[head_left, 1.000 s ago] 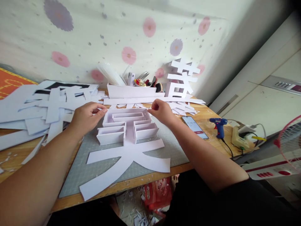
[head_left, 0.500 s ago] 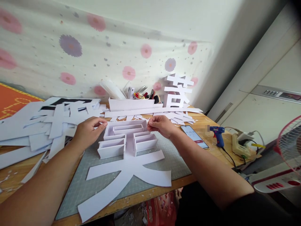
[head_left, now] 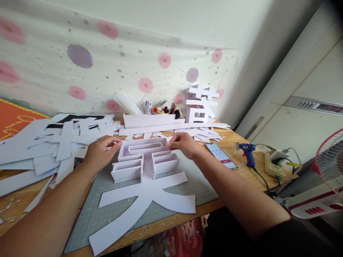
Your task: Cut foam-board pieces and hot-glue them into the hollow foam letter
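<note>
A large white foam-board character (head_left: 146,194) lies flat on a grey cutting mat (head_left: 187,178). Its upper part carries raised white walls (head_left: 146,157) that form several open boxes. My left hand (head_left: 100,153) pinches the left end of the top box wall, fingers closed on it. At the right end of the same wall my right hand (head_left: 183,144) pinches too. Both forearms reach in from the near edge.
Stacks of white cut-out pieces (head_left: 53,142) lie at the left. A finished standing character (head_left: 202,105) and a tool holder (head_left: 160,109) are at the back. A phone (head_left: 222,155), blue glue gun (head_left: 248,153), power strip (head_left: 273,162) and fan (head_left: 331,160) sit to the right.
The view has tilted up, so the table sits lower in the picture. Both hands have kept their pinch on the top box wall.
</note>
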A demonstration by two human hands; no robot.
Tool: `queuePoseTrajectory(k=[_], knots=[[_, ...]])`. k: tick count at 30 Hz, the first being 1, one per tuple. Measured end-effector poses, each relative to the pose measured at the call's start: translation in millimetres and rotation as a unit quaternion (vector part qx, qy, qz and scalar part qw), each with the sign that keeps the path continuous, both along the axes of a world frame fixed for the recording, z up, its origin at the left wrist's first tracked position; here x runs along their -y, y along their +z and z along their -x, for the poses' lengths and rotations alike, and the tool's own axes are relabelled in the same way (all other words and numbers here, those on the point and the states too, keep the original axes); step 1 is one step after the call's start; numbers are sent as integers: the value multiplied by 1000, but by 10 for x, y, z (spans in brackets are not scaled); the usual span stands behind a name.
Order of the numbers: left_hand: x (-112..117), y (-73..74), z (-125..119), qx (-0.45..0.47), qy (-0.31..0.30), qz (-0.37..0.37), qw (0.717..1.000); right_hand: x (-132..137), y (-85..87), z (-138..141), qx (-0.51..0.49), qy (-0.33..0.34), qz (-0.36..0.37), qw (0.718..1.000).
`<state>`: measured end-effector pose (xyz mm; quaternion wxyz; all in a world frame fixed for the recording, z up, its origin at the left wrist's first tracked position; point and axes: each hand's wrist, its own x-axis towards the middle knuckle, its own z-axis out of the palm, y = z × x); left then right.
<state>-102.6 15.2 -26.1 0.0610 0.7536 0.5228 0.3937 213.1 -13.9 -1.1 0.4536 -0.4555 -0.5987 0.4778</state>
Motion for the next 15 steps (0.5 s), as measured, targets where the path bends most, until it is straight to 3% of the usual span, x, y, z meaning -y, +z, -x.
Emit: queuePoseTrajectory(k=[4,8,12,15], knots=[[-7,9,-6,8,-8,-20,1000,-12,-5,4,100,-52,-31,993],[121,144,-74,22,24,-61,998,-13,-19,21,208,-96,-90,969],[515,349,-61,9,58,-105,993,17,-8,67,268,-74,-121,953],[981,393,246,22,150,-160,975,53,7,92,292,-58,-130,946]])
